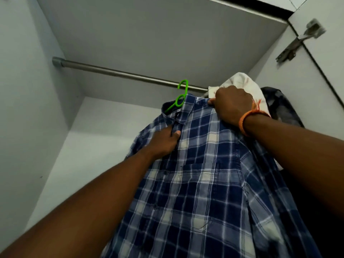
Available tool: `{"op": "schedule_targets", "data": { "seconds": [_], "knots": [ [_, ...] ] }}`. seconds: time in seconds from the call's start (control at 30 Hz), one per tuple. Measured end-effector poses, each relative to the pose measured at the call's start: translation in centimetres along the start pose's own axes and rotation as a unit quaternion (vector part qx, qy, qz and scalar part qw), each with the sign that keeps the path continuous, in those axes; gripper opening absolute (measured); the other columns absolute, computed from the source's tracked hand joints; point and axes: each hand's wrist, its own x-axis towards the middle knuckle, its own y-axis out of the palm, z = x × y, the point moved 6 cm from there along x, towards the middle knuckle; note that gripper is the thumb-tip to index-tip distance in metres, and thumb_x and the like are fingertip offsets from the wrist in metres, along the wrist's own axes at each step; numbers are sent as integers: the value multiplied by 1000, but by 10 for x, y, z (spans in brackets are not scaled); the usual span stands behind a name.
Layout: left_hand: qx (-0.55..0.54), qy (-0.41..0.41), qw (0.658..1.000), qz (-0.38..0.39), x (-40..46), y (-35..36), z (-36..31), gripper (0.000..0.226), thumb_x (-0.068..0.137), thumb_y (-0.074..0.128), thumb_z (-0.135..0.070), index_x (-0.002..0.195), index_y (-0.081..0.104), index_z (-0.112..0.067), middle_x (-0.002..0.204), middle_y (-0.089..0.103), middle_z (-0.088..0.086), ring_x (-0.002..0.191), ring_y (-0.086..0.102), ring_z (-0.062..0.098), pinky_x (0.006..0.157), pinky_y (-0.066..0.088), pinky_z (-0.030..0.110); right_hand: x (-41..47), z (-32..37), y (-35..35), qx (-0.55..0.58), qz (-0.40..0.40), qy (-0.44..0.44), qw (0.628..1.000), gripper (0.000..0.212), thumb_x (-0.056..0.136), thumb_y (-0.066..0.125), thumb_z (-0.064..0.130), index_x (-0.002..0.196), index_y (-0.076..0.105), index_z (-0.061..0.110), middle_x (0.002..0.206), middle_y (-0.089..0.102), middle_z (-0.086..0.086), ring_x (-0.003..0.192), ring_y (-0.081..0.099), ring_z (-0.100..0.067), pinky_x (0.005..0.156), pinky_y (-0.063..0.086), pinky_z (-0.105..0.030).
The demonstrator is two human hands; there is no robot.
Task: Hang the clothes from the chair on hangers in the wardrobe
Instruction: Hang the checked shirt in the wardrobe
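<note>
A blue and white plaid shirt (201,175) hangs on a green plastic hanger (179,98), whose hook is over the metal wardrobe rail (115,72). My left hand (163,141) pinches the shirt's front placket just below the collar. My right hand (232,107), with an orange band at the wrist, grips the shirt at its right shoulder near the collar. Most of the hanger is hidden inside the shirt.
A white garment (243,84) and a dark grey one (284,107) hang behind my right hand at the rail's right end. The wardrobe's white side wall (28,108) is on the left. A door with a metal hinge (299,41) stands at the right.
</note>
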Motion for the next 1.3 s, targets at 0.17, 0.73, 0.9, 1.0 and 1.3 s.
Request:
{"op": "schedule_targets", "data": {
  "seconds": [0.17,0.73,0.9,1.0,1.3],
  "knots": [
    [-27,9,1000,7,47,20,2,44,107,35,-32,145,40,-12,142,51,16,120,51,29,85,33,24,21,-8,20,-49,-8,22,999,34,103,50,32,114,63,2,116,63,-23,106,60,-43,79,47,-42],
    [-84,35,995,31,79,71,11,24,103,41,-22,113,51,-3,101,58,13,88,54,24,66,39,29,56,-19,60,-140,26,-34,989,27,102,49,22,123,60,10,115,64,-17,103,64,-38,72,43,-37],
    [-111,36,993,13,67,67,-11,19,103,42,-22,109,52,-7,106,59,10,95,56,23,68,38,27,59,-22,37,-159,69,-50,984,30,99,56,30,116,63,6,112,65,-17,100,64,-36,75,45,-37],
    [-119,39,992,5,53,64,-25,14,104,40,-22,106,50,-13,105,58,8,91,53,19,65,37,26,46,-16,26,-177,11,-59,982,24,99,55,23,110,67,5,107,67,-15,96,66,-35,71,41,-34],
    [-115,16,993,-23,-17,49,-63,32,105,40,-19,135,46,-13,117,59,5,101,57,20,86,46,32,-57,7,27,-174,16,-38,984,55,96,50,20,147,37,4,156,25,-22,149,11,-43,115,3,-70]
  ]
}}
